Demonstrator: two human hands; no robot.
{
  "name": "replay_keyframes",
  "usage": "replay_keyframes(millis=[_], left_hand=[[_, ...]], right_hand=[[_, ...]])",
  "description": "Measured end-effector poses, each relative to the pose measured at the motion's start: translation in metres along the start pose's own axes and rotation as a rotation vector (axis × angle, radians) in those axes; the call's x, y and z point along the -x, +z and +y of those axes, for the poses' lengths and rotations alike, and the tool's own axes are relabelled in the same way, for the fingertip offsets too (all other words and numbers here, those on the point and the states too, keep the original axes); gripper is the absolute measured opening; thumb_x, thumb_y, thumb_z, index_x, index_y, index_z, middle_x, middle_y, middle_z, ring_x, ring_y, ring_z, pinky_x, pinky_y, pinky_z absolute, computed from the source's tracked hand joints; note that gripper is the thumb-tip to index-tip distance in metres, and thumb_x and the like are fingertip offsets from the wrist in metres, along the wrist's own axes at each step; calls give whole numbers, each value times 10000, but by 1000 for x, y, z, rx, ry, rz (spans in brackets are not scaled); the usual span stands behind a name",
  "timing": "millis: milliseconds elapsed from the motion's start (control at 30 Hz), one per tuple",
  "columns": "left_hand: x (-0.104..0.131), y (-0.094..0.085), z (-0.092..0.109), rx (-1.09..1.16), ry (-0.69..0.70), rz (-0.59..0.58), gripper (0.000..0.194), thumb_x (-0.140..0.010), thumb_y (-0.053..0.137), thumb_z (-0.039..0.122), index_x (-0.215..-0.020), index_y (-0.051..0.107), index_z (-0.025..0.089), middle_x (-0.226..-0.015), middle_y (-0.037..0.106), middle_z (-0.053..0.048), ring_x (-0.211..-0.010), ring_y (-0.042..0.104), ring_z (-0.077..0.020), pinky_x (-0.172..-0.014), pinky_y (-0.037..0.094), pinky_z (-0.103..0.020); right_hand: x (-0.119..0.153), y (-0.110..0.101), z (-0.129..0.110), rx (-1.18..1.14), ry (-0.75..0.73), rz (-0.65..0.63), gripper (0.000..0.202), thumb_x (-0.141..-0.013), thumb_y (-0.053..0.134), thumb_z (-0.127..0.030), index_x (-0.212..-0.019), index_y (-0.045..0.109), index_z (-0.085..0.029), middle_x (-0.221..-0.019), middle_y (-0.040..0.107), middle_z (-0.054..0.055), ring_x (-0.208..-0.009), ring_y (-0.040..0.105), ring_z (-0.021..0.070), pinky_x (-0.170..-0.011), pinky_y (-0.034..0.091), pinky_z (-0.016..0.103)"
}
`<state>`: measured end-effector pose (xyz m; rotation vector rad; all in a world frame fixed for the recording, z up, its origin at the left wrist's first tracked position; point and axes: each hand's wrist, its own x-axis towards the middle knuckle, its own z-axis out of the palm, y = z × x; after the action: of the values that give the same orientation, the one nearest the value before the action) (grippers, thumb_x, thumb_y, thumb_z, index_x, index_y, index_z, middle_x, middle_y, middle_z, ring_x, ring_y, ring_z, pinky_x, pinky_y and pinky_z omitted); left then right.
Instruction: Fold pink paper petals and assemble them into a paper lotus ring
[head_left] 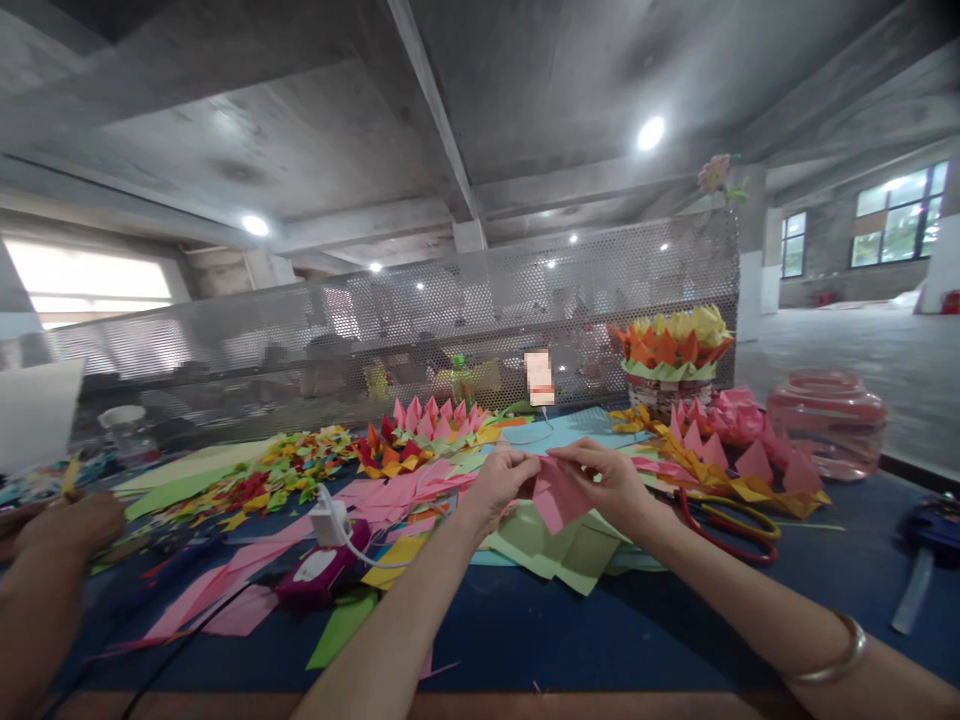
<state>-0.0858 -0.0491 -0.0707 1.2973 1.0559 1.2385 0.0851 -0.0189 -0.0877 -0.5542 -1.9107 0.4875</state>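
Pink paper [559, 500] is held above pale green sheets [589, 560] on the blue table [600, 640], the left hand [504, 485] pinching its upper left side and the right hand [611, 480] clamped on its right side; scissors [739, 530] lie near the right wrist.

On my feed, the arms I watch are bare-skinned. The left forearm [416, 610] is slim, tapering to an ungloved left grip [504, 482]. The right forearm [739, 595] has the same slender build and leads to a right grip [613, 484], bare too, its fingers long and narrow. Near the front edge of the counter [562, 650], I make out a bangle [856, 653] round that forearm: silver-coloured, rounded, shiny, pale highlights along its curve. The fingernails are too small for me to tell.
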Motion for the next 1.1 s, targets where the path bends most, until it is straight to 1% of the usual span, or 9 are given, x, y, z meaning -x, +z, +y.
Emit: replay_keyframes(millis=[167, 267, 333, 433, 600, 733, 867, 1100], left_hand=[[-3, -3, -5, -10, 22, -7, 261, -640, 662, 336, -556, 516, 137, -517, 501, 33, -465, 444, -63, -504, 344, -202], [-3, -4, -6, -20, 67, -23, 291, -652, 659, 348, -526, 496, 142, -487, 459, 48, -443, 398, -51, -475, 304, -194], [-3, -4, -5, -20, 74, -27, 294, -651, 663, 353, -529, 499, 143, -483, 449, 52, -441, 386, -49, -468, 290, -192], [-2, -4, -2, -18, 63, -21, 292, -642, 675, 364, -545, 518, 138, -488, 459, 48, -444, 392, -50, -463, 281, -189], [2, -1, 6, 27, 40, -1, 324, -608, 712, 377, -545, 506, 135, -482, 447, 57, -436, 389, -43, -475, 303, -185], [5, 1, 10, 35, 10, 11, 318, -576, 736, 384, -589, 549, 128, -496, 470, 55, -444, 411, -47, -485, 313, -186], [4, -1, 8, 41, 15, -3, 309, -575, 742, 387, -610, 584, 123, -508, 498, 44, -455, 431, -53, -496, 322, -190], [1, -4, 5, 84, 24, -32, 315, -581, 756, 396, -610, 603, 122, -515, 506, 42, -459, 437, -48, -504, 333, -188]], right_hand=[[0, -1, -2, -6, -58, -36, 277, -845, 494, -249, -1047, 684, -261, -900, 640, 59, -787, 594, 165, -689, 479, 282], [1, -1, -3, 4, -61, -31, 282, -848, 488, -249, -1049, 684, -263, -908, 639, 63, -796, 595, 168, -708, 485, 289], [1, -2, -4, 13, -66, -37, 283, -849, 484, -244, -1047, 685, -263, -907, 638, 64, -794, 594, 167, -705, 488, 287], [0, -3, -3, 34, -88, -56, 301, -847, 476, -212, -1066, 677, -264, -906, 633, 62, -793, 593, 160, -700, 487, 275], [0, -2, 5, 91, -179, -68, 333, -847, 466, -160, -1094, 663, -268, -934, 629, 63, -826, 590, 152, -720, 481, 268], [0, -2, 9, 141, -202, -62, 332, -845, 474, -147, -1082, 667, -276, -953, 631, 59, -853, 591, 155, -732, 482, 273], [0, -2, 9, 177, -219, -72, 321, -848, 481, -154, -1061, 676, -294, -968, 639, 54, -869, 592, 160, -751, 484, 288], [0, -4, 9, 247, -269, -73, 306, -870, 480, -186, -1090, 660, -301, -982, 653, 52, -859, 592, 158, -753, 489, 295]])
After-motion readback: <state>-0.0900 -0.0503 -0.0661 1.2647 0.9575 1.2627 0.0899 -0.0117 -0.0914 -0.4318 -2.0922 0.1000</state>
